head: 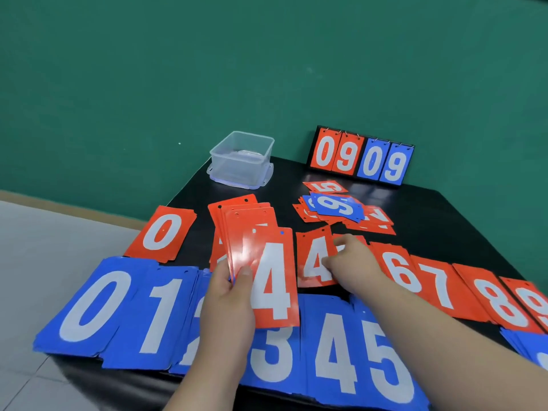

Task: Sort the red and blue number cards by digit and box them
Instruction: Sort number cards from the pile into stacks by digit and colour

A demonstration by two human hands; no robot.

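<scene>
Red number cards, fanned with a 4 in front, sit in my left hand, which grips them with the thumb curled over their lower left edge. My right hand pinches the right edge of a red 4 card that lies on the black surface just beside the fan. To its right run the red 6, red 7, red 8 and red 9. A red 0 pile lies at the left.

Nearest me is the blue row: blue 0, blue 1, blue 3, blue 4 and blue 5. The pile between 1 and 3 is mostly hidden by my left hand. Farther back lies a mixed heap of red and blue cards. Behind it stands a scoreboard reading 0909. The clear plastic box sits open at the far left corner.
</scene>
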